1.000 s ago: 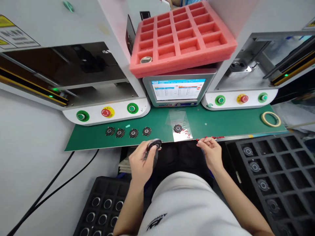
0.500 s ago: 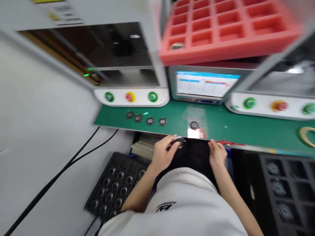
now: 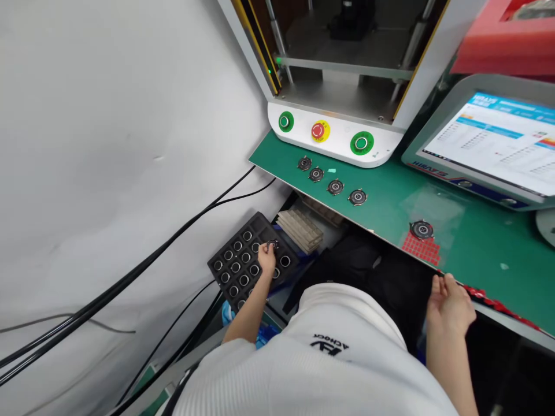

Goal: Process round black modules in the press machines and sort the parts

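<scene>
My left hand (image 3: 266, 259) is closed in a pinch on a round dark watch case (image 3: 272, 245), over the upper right part of a black foam tray (image 3: 259, 224). Silver-rimmed round parts sit in many of the tray's pockets. My right hand (image 3: 450, 305) is at the bench's front edge with its fingers curled together; whether something small is between them I cannot make out. Just beyond it, another watch case (image 3: 422, 230) lies on a sheet of small red stickers (image 3: 421, 248). Several more watch cases (image 3: 335, 186) form a row on the green bench (image 3: 381, 218).
A machine with green buttons and a red stop button (image 3: 318, 130) stands behind the row. To its right are a monitor (image 3: 489, 144) and a red foam tray (image 3: 485, 49). Red scraps (image 3: 498, 303) line the bench edge. Black cables (image 3: 173, 236) cross beside the wall.
My left hand has carried the watch case from the bench edge down and left to the black tray. My right hand stays by the bench edge. The view has turned left.
</scene>
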`<state>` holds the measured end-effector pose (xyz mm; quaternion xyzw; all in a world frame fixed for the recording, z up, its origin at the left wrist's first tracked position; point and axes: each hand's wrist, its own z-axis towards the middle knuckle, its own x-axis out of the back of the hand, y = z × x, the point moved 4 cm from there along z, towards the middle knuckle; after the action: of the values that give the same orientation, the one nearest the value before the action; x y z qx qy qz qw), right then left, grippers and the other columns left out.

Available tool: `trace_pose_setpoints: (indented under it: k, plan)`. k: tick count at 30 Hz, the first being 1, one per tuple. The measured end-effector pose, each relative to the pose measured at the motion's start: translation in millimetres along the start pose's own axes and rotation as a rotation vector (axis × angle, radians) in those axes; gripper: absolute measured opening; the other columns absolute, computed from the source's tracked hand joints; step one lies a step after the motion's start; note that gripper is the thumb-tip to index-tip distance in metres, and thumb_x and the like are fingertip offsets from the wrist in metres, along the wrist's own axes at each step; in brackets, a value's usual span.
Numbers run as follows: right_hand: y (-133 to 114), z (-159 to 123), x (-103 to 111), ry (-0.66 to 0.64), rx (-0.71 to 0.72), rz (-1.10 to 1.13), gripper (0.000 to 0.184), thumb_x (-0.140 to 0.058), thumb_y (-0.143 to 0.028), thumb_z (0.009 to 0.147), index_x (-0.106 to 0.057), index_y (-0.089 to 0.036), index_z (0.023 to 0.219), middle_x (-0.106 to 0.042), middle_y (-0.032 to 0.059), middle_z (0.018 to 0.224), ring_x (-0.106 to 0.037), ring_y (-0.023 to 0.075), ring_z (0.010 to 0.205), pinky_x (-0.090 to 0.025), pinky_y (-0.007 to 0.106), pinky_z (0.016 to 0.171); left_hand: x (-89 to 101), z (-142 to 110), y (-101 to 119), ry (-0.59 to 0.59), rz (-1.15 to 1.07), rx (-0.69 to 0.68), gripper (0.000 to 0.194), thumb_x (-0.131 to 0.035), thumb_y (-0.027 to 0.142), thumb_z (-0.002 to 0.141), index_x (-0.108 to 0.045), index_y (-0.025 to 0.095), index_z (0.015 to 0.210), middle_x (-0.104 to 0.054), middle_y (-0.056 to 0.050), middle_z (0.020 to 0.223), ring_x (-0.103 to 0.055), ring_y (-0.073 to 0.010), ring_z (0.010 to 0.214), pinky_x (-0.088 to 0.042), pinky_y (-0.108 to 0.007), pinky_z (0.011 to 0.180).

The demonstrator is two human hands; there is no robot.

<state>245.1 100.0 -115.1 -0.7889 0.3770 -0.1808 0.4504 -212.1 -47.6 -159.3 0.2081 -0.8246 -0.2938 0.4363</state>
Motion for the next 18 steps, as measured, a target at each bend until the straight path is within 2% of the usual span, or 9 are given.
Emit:
trace_pose_setpoints:
  k: [4,8,11,15,18]
  plan:
    - [-0.1,3.2,0.1,-0.079,-0.098,-0.056,0.023,-0.078,-0.016,0.071,-0.055,-0.017,0.068,-0.058,-0.0064,0.058,-0.058,0.0061,0.051,-0.058,0.018,0.055,7.8,29.9,-28.0,-0.006,0.19,0.069,0.036,-0.058,0.036,0.092,-0.056,0.015,0.122,-0.06,-0.01,0.12,-0.062,-0.0212,0.102,-0.055,-0.042,0.086]
    - [-2.7,1.5,-4.7,-0.159,-0.129,-0.094,0.03,-0.082,-0.024,0.068,-0.053,-0.016,0.067,-0.058,-0.0068,0.057,-0.058,0.004,0.048,-0.057,0.015,0.057,0.7,48.7,-41.7,-0.074,0.365,0.081,0.034,-0.059,0.035,0.092,-0.058,0.015,0.119,-0.061,-0.009,0.118,-0.062,-0.021,0.102,-0.055,-0.042,0.087]
    - [-5.2,-5.7,-8.6,-0.19,-0.103,-0.106,0.034,-0.083,-0.033,0.066,-0.054,-0.016,0.068,-0.058,-0.0064,0.056,-0.058,0.005,0.047,-0.058,0.019,0.059,-3.8,52.2,-41.8,-0.086,0.495,0.053,0.034,-0.059,0.035,0.092,-0.058,0.015,0.119,-0.061,-0.01,0.119,-0.061,-0.0216,0.104,-0.054,-0.043,0.089]
    - [-15.2,-20.8,-10.1,-0.232,-0.031,-0.14,0.046,-0.081,-0.052,0.059,-0.054,-0.016,0.066,-0.06,-0.0023,0.055,-0.06,0.0108,0.048,-0.058,0.027,0.055,-5.7,49.8,-34.8,-0.017,0.647,0.025,0.037,-0.058,0.036,0.092,-0.056,0.015,0.122,-0.058,-0.011,0.125,-0.059,-0.0236,0.11,-0.052,-0.046,0.092]
    - [-29.4,-37.2,-11.1,-0.293,0.057,-0.22,0.044,-0.08,-0.053,0.059,-0.06,-0.014,0.067,-0.061,0.001,0.057,-0.059,0.0131,0.049,-0.053,0.028,0.048,-7.9,47.3,-32.2,-0.001,0.722,0.036,0.037,-0.058,0.038,0.092,-0.057,0.015,0.12,-0.059,-0.01,0.122,-0.06,-0.0231,0.108,-0.052,-0.045,0.091]
